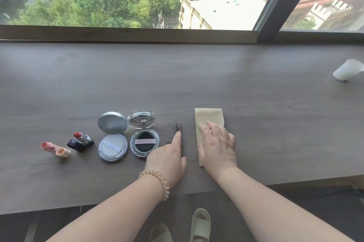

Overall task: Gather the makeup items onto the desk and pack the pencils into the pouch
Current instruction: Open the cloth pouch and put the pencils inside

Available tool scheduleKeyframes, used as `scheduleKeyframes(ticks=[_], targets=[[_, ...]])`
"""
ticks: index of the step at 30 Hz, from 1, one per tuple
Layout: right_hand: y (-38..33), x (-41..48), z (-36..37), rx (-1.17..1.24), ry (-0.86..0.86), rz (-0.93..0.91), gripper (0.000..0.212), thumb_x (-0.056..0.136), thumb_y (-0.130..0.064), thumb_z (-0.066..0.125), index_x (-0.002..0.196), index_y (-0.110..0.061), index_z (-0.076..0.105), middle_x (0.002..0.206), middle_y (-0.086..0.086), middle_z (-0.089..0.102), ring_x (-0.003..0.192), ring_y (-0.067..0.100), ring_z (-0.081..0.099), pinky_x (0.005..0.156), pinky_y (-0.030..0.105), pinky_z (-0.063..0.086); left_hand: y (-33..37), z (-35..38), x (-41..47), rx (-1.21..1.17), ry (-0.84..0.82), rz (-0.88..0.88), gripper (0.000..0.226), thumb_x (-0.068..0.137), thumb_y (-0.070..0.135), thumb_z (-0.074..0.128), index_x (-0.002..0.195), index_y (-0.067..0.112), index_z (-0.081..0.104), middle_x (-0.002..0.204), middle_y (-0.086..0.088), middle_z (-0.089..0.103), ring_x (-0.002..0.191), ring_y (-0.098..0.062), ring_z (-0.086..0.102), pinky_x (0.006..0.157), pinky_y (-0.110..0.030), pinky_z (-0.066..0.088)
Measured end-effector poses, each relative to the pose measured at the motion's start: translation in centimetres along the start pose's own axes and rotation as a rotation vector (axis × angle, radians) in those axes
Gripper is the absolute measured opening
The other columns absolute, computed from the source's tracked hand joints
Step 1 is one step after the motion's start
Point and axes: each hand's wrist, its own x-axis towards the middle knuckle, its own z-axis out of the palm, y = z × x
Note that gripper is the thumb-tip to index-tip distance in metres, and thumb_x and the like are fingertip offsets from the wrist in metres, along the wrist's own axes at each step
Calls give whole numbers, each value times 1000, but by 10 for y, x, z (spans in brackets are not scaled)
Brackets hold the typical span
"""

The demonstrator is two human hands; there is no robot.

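Note:
Two thin brown pencils lie side by side on the dark wooden desk, tips pointing away from me. My left hand lies over their near ends, index finger stretched along them. A flat beige pouch lies just to their right, and my right hand presses flat on its near half, fingers spread. Left of the pencils sit two open compacts: a silver one with a white puff and a clear-lidded one with a black puff. Further left lie a dark-cased red lipstick and two pink open lipsticks.
A white cup lies tipped on its side at the far right of the desk. A window sill and a large window run along the back edge. The desk's front edge is close to my body, with slippered feet on the floor below.

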Motion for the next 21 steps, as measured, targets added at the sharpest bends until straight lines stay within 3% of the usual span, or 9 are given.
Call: scheduleKeyframes(ticks=[3, 7, 12, 16, 19, 21], targets=[[25, -7, -10, -28, -54, 56, 57, 83, -32, 58, 138, -27, 41, 145, -2, 42, 134, 20, 34, 103, 39, 27, 9, -6, 0, -48, 6, 44, 69, 89, 40, 46, 147, 24, 12, 119, -3, 62, 107, -24, 60, 86, -35, 45], [37, -22, -18, -32, -144, 20, 62, 90, -42, 48, 146, -29, 23, 155, -7, 22, 143, 16, 13, 110, 35, 10, 28, -10, 3, -145, 3, 123, 58, 87, 34, 49, 140, 26, 26, 121, -3, 58, 109, -26, 57, 88, -37, 45], [46, -19, -29, -32, -81, 60, 58, 91, -45, 49, 143, -29, 29, 155, -6, 26, 143, 16, 14, 109, 35, 10, 51, 0, 10, -60, -4, 127, 42, 85, 36, 50, 124, 20, 44, 114, -4, 53, 106, -25, 55, 85, -38, 46], [56, 4, -32, -32, -93, 34, 54, 91, -43, 51, 141, -29, 35, 154, -5, 27, 143, 16, 14, 110, 35, 12, 59, 21, 3, 71, 150, 226, 28, 70, 37, 66, 95, 25, 65, 106, 1, 64, 96, -22, 61, 70, -37, 47], [59, 22, -27, -2, -132, -36, 57, 90, -42, 54, 142, -30, 34, 155, -5, 26, 144, 16, 14, 112, 37, 12, 62, 37, -1, 54, 119, 281, 30, 73, 38, 63, 100, 25, 63, 127, 0, 60, 114, -21, 58, 79, -39, 47], [65, 30, -22, 44, -171, -66, 61, 87, -46, 58, 141, -31, 34, 154, -6, 27, 143, 16, 15, 112, 37, 13, 67, 41, -2, 43, 128, 277, 31, 73, 36, 57, 102, 25, 61, 129, 1, 58, 117, -20, 56, 81, -39, 47]])
